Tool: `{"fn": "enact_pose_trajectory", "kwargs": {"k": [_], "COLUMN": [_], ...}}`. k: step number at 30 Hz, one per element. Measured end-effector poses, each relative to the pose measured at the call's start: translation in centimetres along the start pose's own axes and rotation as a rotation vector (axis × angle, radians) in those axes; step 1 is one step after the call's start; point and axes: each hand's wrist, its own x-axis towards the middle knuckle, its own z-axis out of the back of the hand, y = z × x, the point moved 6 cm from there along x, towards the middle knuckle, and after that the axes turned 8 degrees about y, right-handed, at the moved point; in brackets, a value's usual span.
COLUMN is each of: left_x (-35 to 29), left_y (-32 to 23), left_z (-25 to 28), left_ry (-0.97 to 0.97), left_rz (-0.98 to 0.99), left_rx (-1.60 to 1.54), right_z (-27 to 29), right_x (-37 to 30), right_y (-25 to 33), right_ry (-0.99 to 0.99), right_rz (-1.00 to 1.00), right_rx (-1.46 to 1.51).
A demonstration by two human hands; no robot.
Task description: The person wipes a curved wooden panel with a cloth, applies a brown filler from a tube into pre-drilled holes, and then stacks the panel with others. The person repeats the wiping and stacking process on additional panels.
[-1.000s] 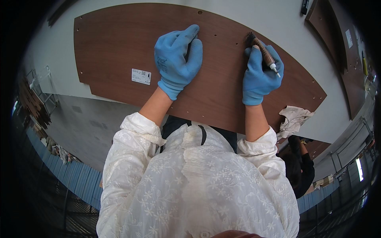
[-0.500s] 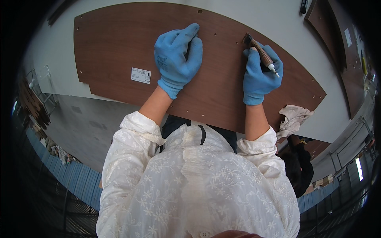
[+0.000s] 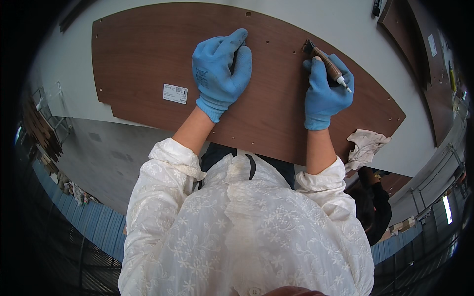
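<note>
A large brown wood-grain panel (image 3: pixel 148 59) with a curved far edge and small drilled holes lies before me. My left hand (image 3: pixel 219 69), in a blue glove, is over its middle with the fingers curled; whatever they may hold is hidden. Farther right, my right hand (image 3: pixel 328 93), gloved alike, grips a squeeze tube (image 3: pixel 326 64) of brown paste. Its crumpled dark end points away from me, and its white nozzle points to the near right. A white printed label (image 3: pixel 175 93) is stuck on the panel left of my left wrist.
The panel rests on a pale tabletop (image 3: pixel 64 74). A crumpled cloth (image 3: pixel 366 146) lies at its near right edge. More brown panels (image 3: pixel 419 59) and a black marker (image 3: pixel 377 7) are at the far right. Another person's dark sleeve (image 3: pixel 379 209) shows at the lower right.
My right hand has shifted slightly to the right, and the tube's nozzle has moved right and a little away from me. My left hand stays in place.
</note>
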Motion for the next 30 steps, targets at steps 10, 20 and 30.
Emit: {"fn": "enact_pose_trajectory", "kwargs": {"k": [10,20,30], "left_x": [0.18,0.39,0.07], "left_y": [-0.18,-0.31,-0.03], "left_z": [0.2,0.16,-0.09], "left_ry": [0.013,-0.011,-0.036], "left_rz": [0.018,-0.012,-0.044], "left_rx": [-0.017,0.005,0.029], "right_z": [-0.13,-0.08,-0.01], "right_x": [0.11,0.12,0.69], "right_y": [0.01,-0.28,-0.7], "right_ry": [0.044,-0.077,-0.091], "right_rz": [0.019,-0.052,-0.157], "right_rx": [-0.067,0.08,0.101]}}
